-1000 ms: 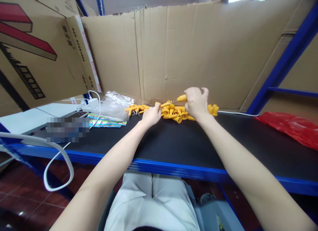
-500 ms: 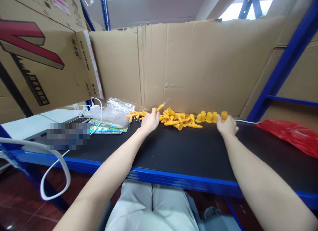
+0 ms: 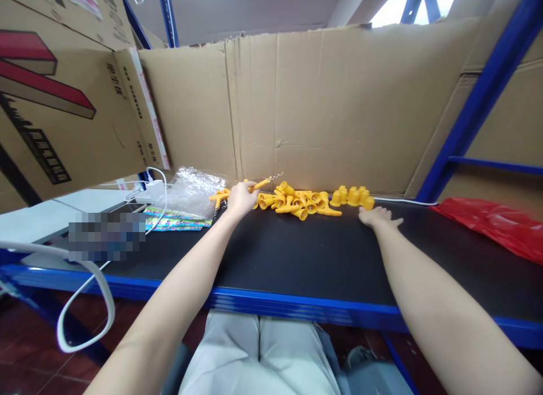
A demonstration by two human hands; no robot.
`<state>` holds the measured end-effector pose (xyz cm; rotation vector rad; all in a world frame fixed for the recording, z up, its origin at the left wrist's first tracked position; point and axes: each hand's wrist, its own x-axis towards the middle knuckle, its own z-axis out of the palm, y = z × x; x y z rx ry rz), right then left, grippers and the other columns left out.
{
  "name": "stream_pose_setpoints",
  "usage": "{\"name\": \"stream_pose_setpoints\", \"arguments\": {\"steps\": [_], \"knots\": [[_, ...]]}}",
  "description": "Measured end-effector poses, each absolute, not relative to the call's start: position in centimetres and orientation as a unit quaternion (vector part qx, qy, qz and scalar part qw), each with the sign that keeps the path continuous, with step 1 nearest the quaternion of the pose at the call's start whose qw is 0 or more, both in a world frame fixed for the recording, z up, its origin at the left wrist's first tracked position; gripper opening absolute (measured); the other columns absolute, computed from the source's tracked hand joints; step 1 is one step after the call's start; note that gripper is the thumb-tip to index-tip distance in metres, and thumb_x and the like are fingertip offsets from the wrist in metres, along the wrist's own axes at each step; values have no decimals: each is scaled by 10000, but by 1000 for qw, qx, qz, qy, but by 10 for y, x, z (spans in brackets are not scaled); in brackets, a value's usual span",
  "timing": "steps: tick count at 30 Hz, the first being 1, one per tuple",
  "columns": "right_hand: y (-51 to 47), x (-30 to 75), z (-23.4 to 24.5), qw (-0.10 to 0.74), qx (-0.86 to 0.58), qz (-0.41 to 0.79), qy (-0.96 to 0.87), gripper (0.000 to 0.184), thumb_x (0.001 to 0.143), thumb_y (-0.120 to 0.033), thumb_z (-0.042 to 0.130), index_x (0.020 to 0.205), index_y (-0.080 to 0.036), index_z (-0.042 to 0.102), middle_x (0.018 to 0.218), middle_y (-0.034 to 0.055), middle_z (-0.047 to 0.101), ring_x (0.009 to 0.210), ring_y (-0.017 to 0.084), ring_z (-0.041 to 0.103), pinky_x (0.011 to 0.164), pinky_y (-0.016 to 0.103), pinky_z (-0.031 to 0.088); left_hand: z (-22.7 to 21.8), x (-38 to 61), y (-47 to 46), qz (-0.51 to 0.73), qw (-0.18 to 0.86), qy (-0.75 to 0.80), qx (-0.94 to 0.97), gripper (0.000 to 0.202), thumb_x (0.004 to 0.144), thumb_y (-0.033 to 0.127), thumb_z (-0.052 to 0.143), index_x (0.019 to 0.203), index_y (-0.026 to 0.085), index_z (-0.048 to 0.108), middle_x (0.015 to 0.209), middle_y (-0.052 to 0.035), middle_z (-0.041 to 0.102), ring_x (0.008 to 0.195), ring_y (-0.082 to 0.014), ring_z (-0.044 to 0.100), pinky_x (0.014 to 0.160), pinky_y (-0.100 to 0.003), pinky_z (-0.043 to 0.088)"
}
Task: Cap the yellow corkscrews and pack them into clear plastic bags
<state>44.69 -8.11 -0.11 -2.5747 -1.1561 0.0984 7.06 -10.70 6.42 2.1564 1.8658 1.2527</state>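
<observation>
My left hand (image 3: 241, 201) is closed on a yellow twisted stick (image 3: 263, 184) with a thin silvery spiral at its tip, pointing up to the right. Behind and left of that hand lie more yellow branching pieces (image 3: 218, 197), partly covered by it. In the middle is a heap of yellow cone-like hollow pieces (image 3: 297, 201), some with curved tails. Farther right, several yellow cup-shaped pieces (image 3: 348, 196) stand grouped on their rims. My right hand (image 3: 379, 217) rests low beside the nearest cup (image 3: 368, 203), its fingers apart and nothing visible in them.
The black shelf top (image 3: 305, 259) has a blue metal front edge (image 3: 297, 306). Clear plastic bags (image 3: 193, 191) and colourful packets (image 3: 178, 220) lie left, near white cables (image 3: 163, 205). A red plastic bag (image 3: 487, 222) is at right. A cardboard sheet (image 3: 339, 106) stands behind.
My right hand has let go of the yellow cup, which now stands by the others, and its fingers have spread. My left hand still holds the twisted stick, now tilted lower. The view has shifted slightly.
</observation>
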Motion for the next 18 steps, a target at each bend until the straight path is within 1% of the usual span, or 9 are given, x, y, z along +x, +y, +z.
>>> {"name": "stream_pose_setpoints", "arguments": {"steps": [2, 5, 8, 10, 12, 14, 15, 16, 18], "knots": [[-80, 448, -1, 145, -897, 46, -415, 679, 887, -433, 255, 1412, -4, 215, 1463, 207, 178, 1363, 297, 111, 1059, 580, 35, 66, 64, -96, 433, 52, 596, 674, 254, 727, 188, 548, 943, 171, 681, 856, -61, 691, 818, -187, 628, 724, -258, 457], [-80, 449, 0, 136, -879, 64, -453, 665, 881, -471, 249, 1413, -74, 264, 1473, 163, 168, 1359, 331, 97, 1028, 633, 14, 71, 57, -82, 459, 120, 582, 660, 263, 700, 132, 554, 936, 162, 666, 811, -56, 678, 740, -160, 626, 656, -238, 466], [-79, 447, 0, 135, -854, 69, -498, 629, 888, -482, 237, 1412, -139, 290, 1477, 133, 178, 1351, 360, 102, 998, 675, 44, 78, 49, -75, 459, 215, 568, 649, 332, 703, 86, 533, 1017, 140, 623, 850, -79, 665, 655, -128, 611, 565, -209, 458], [-78, 444, -1, 123, -842, 72, -520, 619, 898, -474, 211, 1424, -151, 259, 1487, 116, 150, 1352, 357, 90, 990, 686, 60, 81, 42, -73, 463, 281, 558, 629, 412, 716, 57, 490, 1115, 125, 565, 949, -108, 647, 636, -110, 606, 516, -187, 446], [-76, 441, -1, 106, -837, 79, -531, 608, 907, -460, 187, 1433, -158, 231, 1495, 100, 111, 1357, 346, 76, 994, 681, 65, 80, 34, -70, 462, 325, 554, 612, 518, 716, 36, 460, 1225, 129, 476, 1091, -140, 599, 671, -113, 619, 492, -177, 444], [-75, 439, 0, 91, -837, 85, -532, 596, 912, -447, 174, 1437, -167, 220, 1500, 86, 86, 1361, 333, 61, 1006, 665, 64, 74, 27, -65, 444, 338, 557, 615, 626, 706, 28, 460, 1312, 156, 376, 1217, -161, 524, 766, -143, 634, 501, -182, 460], [-75, 437, 1, 87, -838, 88, -532, 592, 913, -442, 169, 1437, -171, 218, 1501, 80, 79, 1363, 326, 56, 1013, 657, 62, 70, 24, -61, 426, 334, 563, 625, 666, 700, 28, 469, 1339, 165, 338, 1249, -165, 499, 829, -165, 631, 514, -188, 471], [-75, 436, 1, 84, -838, 90, -531, 588, 915, -439, 164, 1438, -176, 217, 1502, 75, 76, 1364, 321, 54, 1017, 649, 60, 66, 22, -57, 407, 323, 573, 634, 674, 697, 34, 481, 1342, 165, 335, 1260, -165, 490, 892, -188, 618, 532, -196, 482], [-77, 433, 4, 85, -839, 87, -530, 576, 915, -433, 166, 1433, -190, 233, 1504, 70, 87, 1365, 316, 63, 1023, 637, 65, 59, 19, -48, 386, 290, 599, 639, 625, 709, 51, 479, 1315, 171, 383, 1271, -155, 482, 976, -219, 589, 572, -216, 498]]}}
